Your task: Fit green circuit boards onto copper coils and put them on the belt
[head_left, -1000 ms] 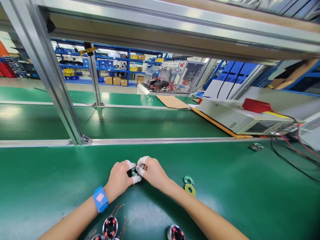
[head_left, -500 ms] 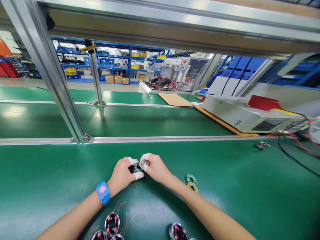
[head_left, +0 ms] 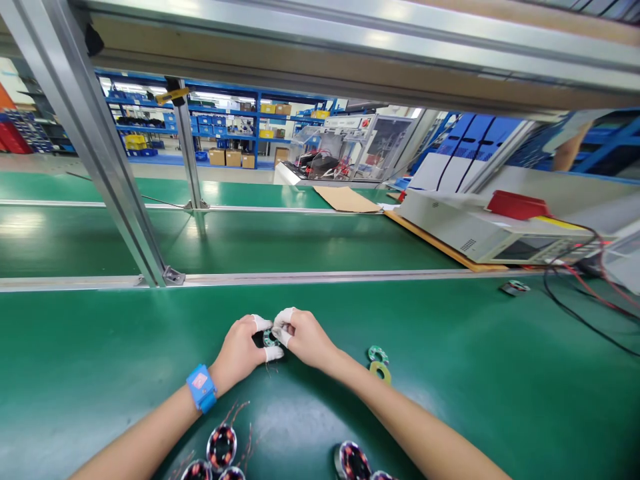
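Note:
My left hand [head_left: 245, 347], with white finger covers and a blue wrist strap [head_left: 202, 388], grips a small round part with a green ring board [head_left: 271, 339] between thumb and forefinger. Thin wires hang below that part. At its right edge, my right hand [head_left: 303, 337] has its covered thumb and forefinger pinched together; what lies between them is too small to make out. To the right of my hands, a loose green ring board [head_left: 378, 355] touches a yellow ring [head_left: 381, 373] on the green table [head_left: 125, 347].
Several coil rings with copper wires [head_left: 221, 447] lie near the front edge, with more coil rings [head_left: 353, 460] right of them. A grey instrument [head_left: 480, 227] with red and black cables stands at the back right. A metal post [head_left: 110, 153] rises at left.
The view has shifted slightly. Both hands stay around the round part, and the fingers have moved very little. A person's arm now shows at the far upper right.

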`<state>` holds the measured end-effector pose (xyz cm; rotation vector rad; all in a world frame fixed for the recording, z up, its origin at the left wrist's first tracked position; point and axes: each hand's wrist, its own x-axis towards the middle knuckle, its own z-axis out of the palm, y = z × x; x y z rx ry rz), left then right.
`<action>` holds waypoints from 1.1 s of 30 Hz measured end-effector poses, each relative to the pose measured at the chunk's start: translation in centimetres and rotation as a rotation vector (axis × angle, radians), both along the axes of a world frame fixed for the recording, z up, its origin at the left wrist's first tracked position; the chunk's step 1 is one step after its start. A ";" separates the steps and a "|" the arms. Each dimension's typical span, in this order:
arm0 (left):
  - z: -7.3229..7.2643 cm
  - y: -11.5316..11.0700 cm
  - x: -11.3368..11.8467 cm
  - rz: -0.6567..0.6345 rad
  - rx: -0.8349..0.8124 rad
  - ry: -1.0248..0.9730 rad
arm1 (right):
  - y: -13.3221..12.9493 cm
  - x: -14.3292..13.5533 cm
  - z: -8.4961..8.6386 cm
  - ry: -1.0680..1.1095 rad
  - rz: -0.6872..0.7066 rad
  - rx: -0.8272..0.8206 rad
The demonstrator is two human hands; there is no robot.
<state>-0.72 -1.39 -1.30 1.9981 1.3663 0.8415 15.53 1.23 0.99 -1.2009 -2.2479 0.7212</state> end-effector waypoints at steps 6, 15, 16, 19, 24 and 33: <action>-0.3 -0.1 -0.1 0.010 -0.010 -0.048 | -0.2 -0.1 -0.3 0.001 -0.002 0.059; 0.0 0.0 -0.1 0.041 0.008 0.041 | 0.4 -0.2 -0.6 0.075 -0.001 -0.016; 0.0 0.1 -0.1 0.042 0.008 0.052 | 0.4 -0.1 -0.5 0.076 0.002 -0.017; 0.1 0.1 -0.1 0.048 0.003 0.067 | 0.4 0.0 -0.6 0.075 0.012 -0.021; 0.0 -0.3 -0.1 0.057 0.006 0.056 | 0.5 -0.3 -1.2 0.067 0.011 -0.015; 2.4 6.9 -3.7 0.154 0.006 -0.017 | -5.3 6.6 10.2 0.329 -0.058 -0.155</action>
